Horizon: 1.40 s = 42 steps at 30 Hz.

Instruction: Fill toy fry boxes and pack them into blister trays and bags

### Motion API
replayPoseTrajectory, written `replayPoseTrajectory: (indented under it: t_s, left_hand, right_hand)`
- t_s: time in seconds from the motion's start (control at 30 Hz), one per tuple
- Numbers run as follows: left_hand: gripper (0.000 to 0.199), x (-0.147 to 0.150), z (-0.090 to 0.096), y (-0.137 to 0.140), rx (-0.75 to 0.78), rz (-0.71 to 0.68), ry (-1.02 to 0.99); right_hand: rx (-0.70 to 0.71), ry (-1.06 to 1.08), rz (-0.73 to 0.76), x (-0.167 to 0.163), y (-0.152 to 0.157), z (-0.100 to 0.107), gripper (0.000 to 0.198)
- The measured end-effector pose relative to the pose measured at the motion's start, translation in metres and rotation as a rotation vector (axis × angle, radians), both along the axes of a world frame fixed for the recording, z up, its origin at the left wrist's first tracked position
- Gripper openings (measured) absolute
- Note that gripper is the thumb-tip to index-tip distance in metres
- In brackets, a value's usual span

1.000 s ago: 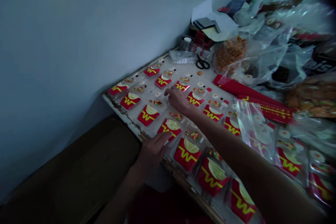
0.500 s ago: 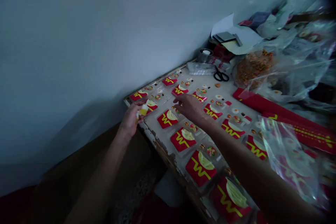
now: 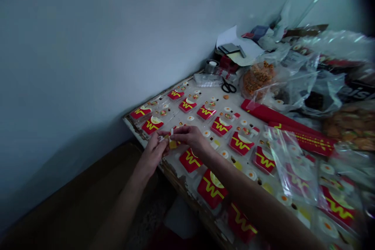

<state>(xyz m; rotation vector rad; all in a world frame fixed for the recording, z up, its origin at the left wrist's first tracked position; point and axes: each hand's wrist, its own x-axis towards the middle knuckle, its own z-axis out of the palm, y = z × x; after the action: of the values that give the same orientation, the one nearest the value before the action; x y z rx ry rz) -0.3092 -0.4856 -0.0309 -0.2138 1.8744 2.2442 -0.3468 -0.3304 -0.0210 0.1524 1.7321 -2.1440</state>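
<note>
My left hand [image 3: 154, 149] is closed round small yellow-and-white pieces [image 3: 173, 144] above the near left edge of the table. Against its fingertips, my right hand [image 3: 190, 137] pinches a small white piece [image 3: 172, 132]. What exactly these pieces are is too small to make out. Beneath and around both hands lie rows of red fries-box pieces with a yellow zigzag, such as one red fries box [image 3: 152, 125] just beyond my left hand. Small fried-egg pieces [image 3: 206, 133] and other miniature foods lie between the rows.
Black-handled scissors [image 3: 228, 86] and a roll of tape [image 3: 211, 66] sit near the wall. A clear bag of orange-brown pieces [image 3: 258, 78] stands behind a long red strip [image 3: 272, 115]. Clear plastic packets [image 3: 293, 164] and more bags crowd the right side.
My right hand has come down and left from over the rows to meet my left hand, and now pinches a white piece. The view has shifted to the right.
</note>
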Motion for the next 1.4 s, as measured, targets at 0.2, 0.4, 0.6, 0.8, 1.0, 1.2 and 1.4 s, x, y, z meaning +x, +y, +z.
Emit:
replayPoseTrajectory:
  t_s: [0.2,0.4,0.6,0.8,1.0,1.2,1.4]
  left_hand:
    - [0.034,-0.009,0.005,0.018,0.256,0.228,-0.103]
    - [0.029,-0.021,0.010,0.007,0.489,0.270,-0.195]
    - [0.049,-0.010,0.007,0.003,0.383,0.218,-0.184]
    - [0.054,-0.009,0.002,0.015,0.347,0.229,-0.140]
    - [0.038,-0.019,-0.005,0.023,0.357,0.356,-0.035]
    - [0.042,-0.038,-0.004,0.014,0.257,0.342,-0.013]
    - [0.033,-0.048,-0.001,-0.027,0.432,0.507,0.009]
  right_hand:
    - [0.299,0.281,-0.205,-0.001,0.044,0.007,0.025]
    - [1.088,0.701,-0.120,-0.020,0.088,-0.011,0.008]
    - [1.552,0.784,0.284,-0.001,0.070,-0.013,0.029]
    - [0.793,0.490,-0.019,0.001,0.041,0.000,0.026]
    - [0.094,0.215,-0.106,0.002,0.000,0.003,0.031]
    - [0.201,0.230,-0.185,-0.051,-0.004,0.004,0.031]
    - [0.522,0.153,-0.149,-0.129,0.005,-0.012,0.021]
